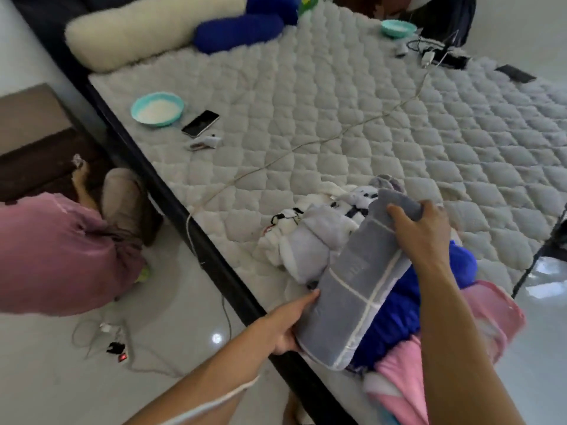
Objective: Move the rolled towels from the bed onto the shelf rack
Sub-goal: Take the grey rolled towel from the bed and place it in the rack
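A rolled grey towel with white lines lies lifted at the near corner of the quilted bed. My left hand grips its near end and my right hand grips its far end. Under it sit a blue rolled towel, a pink one and a white-and-lilac patterned one. No shelf rack is in view.
Two teal bowls, a phone, a long cable and chargers lie on the bed, with white and blue bolsters at its far end. A person in pink crouches on the floor at left, by a power strip.
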